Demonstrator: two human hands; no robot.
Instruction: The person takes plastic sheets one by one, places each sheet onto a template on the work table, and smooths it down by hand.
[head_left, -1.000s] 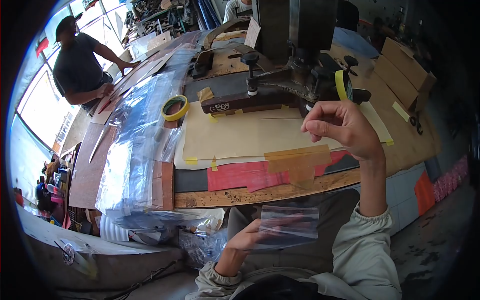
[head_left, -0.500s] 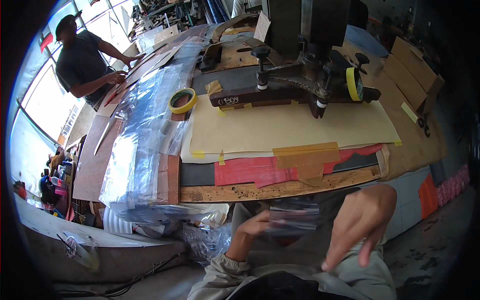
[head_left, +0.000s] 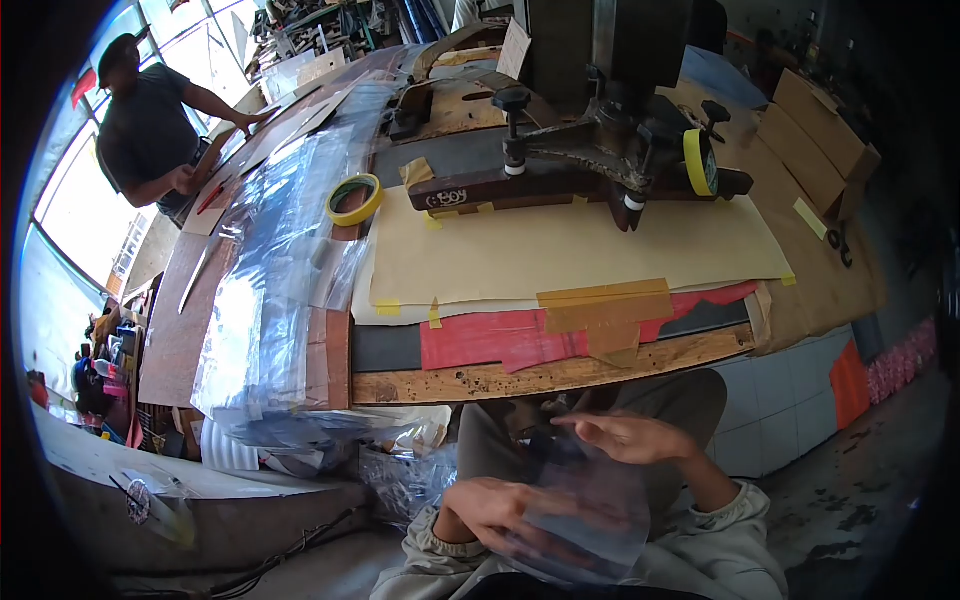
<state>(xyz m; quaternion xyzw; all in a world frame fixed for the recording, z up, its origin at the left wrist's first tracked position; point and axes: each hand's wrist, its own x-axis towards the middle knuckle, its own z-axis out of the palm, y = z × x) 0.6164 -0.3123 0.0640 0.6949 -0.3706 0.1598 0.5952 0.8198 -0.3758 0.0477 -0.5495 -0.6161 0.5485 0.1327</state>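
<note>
My left hand (head_left: 497,512) is low over my lap, closed on a clear plastic sheet (head_left: 612,515) that hangs over its fingers. My right hand (head_left: 632,437) is just above the sheet's upper edge, fingers stretched out and apart from the thumb. On the table in front, a cream paper sheet (head_left: 570,250) lies over a red piece (head_left: 480,343), with brown tape (head_left: 608,312) across their edges. A dark press head (head_left: 590,170) stands over the paper.
A yellow tape roll (head_left: 354,200) lies left of the paper; another (head_left: 700,163) hangs on the press. Clear plastic (head_left: 290,230) covers the table's left part. A co-worker (head_left: 150,130) stands at the far left. Scissors (head_left: 838,246) and a cardboard box (head_left: 815,145) are at the right.
My right hand has come down from above the table to beside the plastic sheet. My left hand and the sheet have moved lower, and the sheet looks more spread out.
</note>
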